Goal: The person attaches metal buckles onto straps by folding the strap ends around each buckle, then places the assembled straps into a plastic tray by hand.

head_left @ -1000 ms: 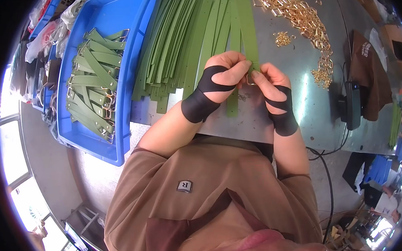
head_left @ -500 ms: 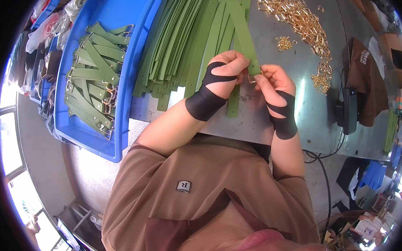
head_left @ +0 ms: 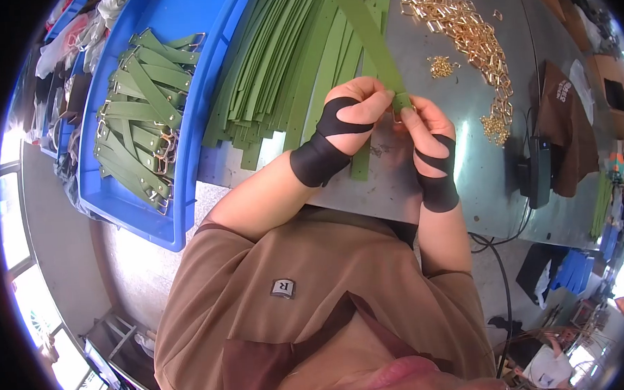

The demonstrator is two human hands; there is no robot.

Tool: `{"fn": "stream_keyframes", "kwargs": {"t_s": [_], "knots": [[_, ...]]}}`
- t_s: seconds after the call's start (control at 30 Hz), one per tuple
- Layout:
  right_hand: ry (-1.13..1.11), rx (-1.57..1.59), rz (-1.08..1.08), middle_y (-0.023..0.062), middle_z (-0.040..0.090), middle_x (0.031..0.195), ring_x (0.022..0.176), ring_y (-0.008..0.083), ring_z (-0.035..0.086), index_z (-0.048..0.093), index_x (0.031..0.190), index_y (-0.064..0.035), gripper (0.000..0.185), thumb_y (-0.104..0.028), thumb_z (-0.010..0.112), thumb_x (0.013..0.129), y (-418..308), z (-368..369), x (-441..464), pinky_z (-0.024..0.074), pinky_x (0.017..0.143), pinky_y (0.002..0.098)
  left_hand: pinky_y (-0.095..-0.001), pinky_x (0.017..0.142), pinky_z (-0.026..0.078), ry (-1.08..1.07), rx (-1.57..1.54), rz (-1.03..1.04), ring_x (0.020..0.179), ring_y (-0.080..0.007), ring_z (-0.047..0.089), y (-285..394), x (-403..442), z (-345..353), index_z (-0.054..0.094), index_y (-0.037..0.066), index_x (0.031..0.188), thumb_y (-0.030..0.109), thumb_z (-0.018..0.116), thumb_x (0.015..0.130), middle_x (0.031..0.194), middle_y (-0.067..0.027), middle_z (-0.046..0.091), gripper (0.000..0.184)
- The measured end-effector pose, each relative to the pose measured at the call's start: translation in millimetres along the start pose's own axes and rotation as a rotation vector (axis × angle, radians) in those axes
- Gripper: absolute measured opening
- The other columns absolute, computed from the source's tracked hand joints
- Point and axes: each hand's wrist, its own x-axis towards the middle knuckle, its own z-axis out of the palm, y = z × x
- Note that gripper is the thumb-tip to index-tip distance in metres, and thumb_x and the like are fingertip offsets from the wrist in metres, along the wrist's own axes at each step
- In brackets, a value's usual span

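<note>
A long green strap (head_left: pixel 368 36) runs from the top of the head view down to my two hands, its near end folded over. My left hand (head_left: pixel 353 109) pinches this strap from the left, fingers curled. My right hand (head_left: pixel 430 127) has its thumb and fingers closed on the strap's folded end, from the right. A glint of gold metal shows at the fold; the fingers hide most of it. Both hands wear black wrist wraps. Left of them, a pile of green straps (head_left: pixel 266 63) lies on the metal table (head_left: pixel 481 193).
A blue tray (head_left: pixel 180 234) at the left holds finished-looking straps with buckles (head_left: pixel 146 119). Gold rectangular rings (head_left: pixel 469 35) lie in a long heap at the right, near small gold studs (head_left: pixel 441 66). A black device (head_left: pixel 539 172) and brown cloth (head_left: pixel 570 132) are farther right.
The strap's far part has swung left. My right thumb has moved up onto the folded end, and the metal piece seen there before is now mostly covered.
</note>
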Motion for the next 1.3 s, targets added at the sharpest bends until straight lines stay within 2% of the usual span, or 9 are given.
{"fn": "stream_keyframes", "kwargs": {"t_s": [0.13, 0.3, 0.37, 0.53, 0.63, 0.87, 1.03, 1.2, 1.3], "knots": [[0.043, -0.022, 0.094, 0.0032, 0.069, 0.094, 0.080, 0.0096, 0.059, 0.068, 0.107, 0.0005, 0.017, -0.014, 0.064, 0.098, -3, -2, 1, 0.0482, 0.075, 0.0240, -0.0230, 0.059, 0.037, 0.003, -0.017, 0.033, 0.063, -0.0075, 0.047, -5, 5, -4, 0.063, 0.002, 0.081, 0.019, 0.059, 0.094, 0.070, 0.0010, 0.058, 0.021], [0.012, -0.044, 0.052, 0.0031, 0.068, 0.091, 0.078, 0.0093, 0.059, 0.067, 0.101, -0.0007, 0.016, -0.016, 0.064, 0.098, -5, -2, 1, 0.0472, 0.073, 0.0231, -0.0234, 0.058, 0.037, -0.014, 0.123, 0.016, 0.062, -0.0082, 0.049, 1, 2, -2, 0.063, 0.002, 0.078, 0.020, 0.060, 0.093, 0.069, 0.0000, 0.058, 0.023], [-0.002, -0.085, 0.059, 0.0027, 0.068, 0.089, 0.077, 0.0089, 0.058, 0.066, 0.101, -0.0010, 0.016, -0.017, 0.064, 0.098, -5, -4, 3, 0.0466, 0.072, 0.0226, -0.0234, 0.058, 0.038, -0.040, 0.077, -0.021, 0.062, -0.0085, 0.049, -3, 7, -6, 0.063, 0.002, 0.078, 0.022, 0.061, 0.093, 0.069, -0.0005, 0.058, 0.024], [0.042, 0.071, 0.048, 0.0017, 0.067, 0.086, 0.072, 0.0073, 0.054, 0.065, 0.094, -0.0028, 0.016, -0.019, 0.065, 0.098, 4, -6, 5, 0.0444, 0.069, 0.0209, -0.0235, 0.058, 0.039, -0.071, -0.052, -0.094, 0.062, -0.0090, 0.050, 3, 8, -3, 0.065, 0.002, 0.081, 0.026, 0.064, 0.092, 0.070, -0.0012, 0.059, 0.026], [0.063, 0.093, 0.025, 0.0017, 0.067, 0.087, 0.071, 0.0071, 0.054, 0.065, 0.093, -0.0033, 0.016, -0.018, 0.065, 0.098, 6, -5, 5, 0.0441, 0.068, 0.0209, -0.0231, 0.059, 0.040, -0.060, 0.067, -0.107, 0.062, -0.0082, 0.050, 5, 4, 0, 0.066, 0.001, 0.085, 0.025, 0.065, 0.092, 0.071, -0.0007, 0.060, 0.025], [0.016, 0.088, 0.062, 0.0023, 0.068, 0.089, 0.072, 0.0077, 0.056, 0.067, 0.099, -0.0015, 0.016, -0.017, 0.067, 0.097, -3, 3, 2, 0.0454, 0.070, 0.0207, -0.0218, 0.057, 0.039, 0.003, 0.002, -0.029, 0.062, -0.0071, 0.051, 0, 7, -2, 0.065, 0.000, 0.089, 0.018, 0.065, 0.092, 0.073, -0.0003, 0.061, 0.018], [0.028, -0.066, -0.004, 0.0024, 0.069, 0.092, 0.073, 0.0076, 0.058, 0.068, 0.106, -0.0001, 0.016, -0.013, 0.068, 0.096, -7, 3, -3, 0.0470, 0.070, 0.0212, -0.0217, 0.058, 0.039, 0.012, -0.008, -0.013, 0.063, -0.0063, 0.051, -2, 5, -1, 0.065, 0.000, 0.090, 0.016, 0.064, 0.092, 0.074, -0.0003, 0.062, 0.016], [0.055, 0.003, -0.043, 0.0024, 0.070, 0.092, 0.075, 0.0078, 0.060, 0.067, 0.107, 0.0009, 0.018, -0.012, 0.068, 0.096, -7, 6, -2, 0.0488, 0.071, 0.0219, -0.0209, 0.066, 0.043, -0.002, 0.002, 0.126, 0.071, -0.0063, 0.054, -7, 1, 3, 0.066, 0.000, 0.094, 0.010, 0.064, 0.093, 0.084, -0.0012, 0.066, 0.011], [0.066, -0.002, -0.107, 0.0028, 0.070, 0.092, 0.077, 0.0082, 0.061, 0.067, 0.108, 0.0011, 0.017, -0.012, 0.068, 0.096, -5, 3, -3, 0.0499, 0.073, 0.0223, -0.0213, 0.068, 0.044, -0.036, -0.021, 0.094, 0.073, -0.0076, 0.055, -1, -2, 3, 0.066, 0.000, 0.095, 0.011, 0.064, 0.093, 0.086, -0.0020, 0.066, 0.011]]}}
